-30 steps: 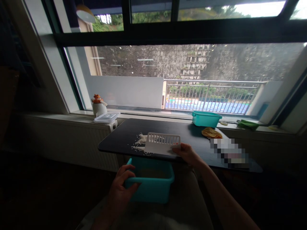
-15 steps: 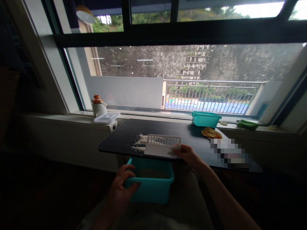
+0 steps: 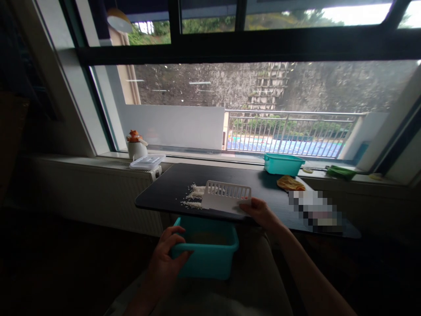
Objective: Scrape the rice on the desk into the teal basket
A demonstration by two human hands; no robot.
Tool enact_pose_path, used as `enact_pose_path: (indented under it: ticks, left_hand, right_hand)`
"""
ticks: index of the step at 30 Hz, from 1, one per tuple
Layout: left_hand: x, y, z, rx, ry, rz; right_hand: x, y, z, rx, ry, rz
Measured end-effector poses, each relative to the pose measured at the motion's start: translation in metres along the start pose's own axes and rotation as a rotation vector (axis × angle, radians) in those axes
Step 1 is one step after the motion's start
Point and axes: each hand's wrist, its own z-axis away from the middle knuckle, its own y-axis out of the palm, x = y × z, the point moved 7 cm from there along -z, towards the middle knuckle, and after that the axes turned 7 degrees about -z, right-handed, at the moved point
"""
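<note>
My right hand (image 3: 259, 212) grips the right edge of a white slotted plastic scraper (image 3: 225, 197) that rests on the dark table (image 3: 171, 184). A small heap of white grains (image 3: 194, 195) lies on the table just left of the scraper. My left hand (image 3: 166, 256) holds the near left rim of a teal plastic bin (image 3: 207, 252), which sits on my lap right below the table's front edge, under the scraper.
A second teal bin (image 3: 282, 163) and a yellow cloth (image 3: 289, 182) sit at the table's far right. On the windowsill stand a white jar with an orange figure (image 3: 135, 145), a clear lidded box (image 3: 147, 162) and a green object (image 3: 340, 172). A blurred patch covers something near the right edge.
The scraper and my right hand have shifted slightly to the right and away from the front edge. My left hand and the bin have stayed put.
</note>
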Motion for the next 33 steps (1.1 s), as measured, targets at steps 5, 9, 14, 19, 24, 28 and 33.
enact_pose_path:
  ticks: [5, 9, 14, 19, 24, 28, 33]
  left_hand:
    - [-0.001, 0.002, 0.001, 0.025, -0.018, 0.022]
    - [0.0, 0.001, 0.002, 0.035, -0.025, 0.038]
    - [0.001, -0.001, 0.002, 0.015, -0.014, 0.016]
    - [0.0, 0.0, 0.002, 0.014, -0.011, 0.013]
    - [0.001, 0.0, 0.002, 0.008, -0.007, 0.011]
    - [0.003, 0.001, 0.002, 0.003, 0.004, 0.001]
    - [0.006, 0.002, 0.003, 0.0, 0.015, -0.005]
  right_hand:
    - [-0.004, -0.023, -0.002, -0.08, 0.008, 0.032]
    - [-0.004, -0.021, 0.0, -0.081, 0.031, 0.042]
    - [-0.006, -0.02, 0.005, -0.04, 0.046, 0.043]
    - [-0.007, -0.026, 0.004, -0.06, 0.032, 0.051]
    - [-0.005, -0.02, 0.009, -0.015, 0.04, 0.035]
    - [-0.004, -0.017, 0.015, 0.038, 0.053, -0.01]
    - [-0.004, -0.029, 0.008, -0.126, -0.018, 0.03]
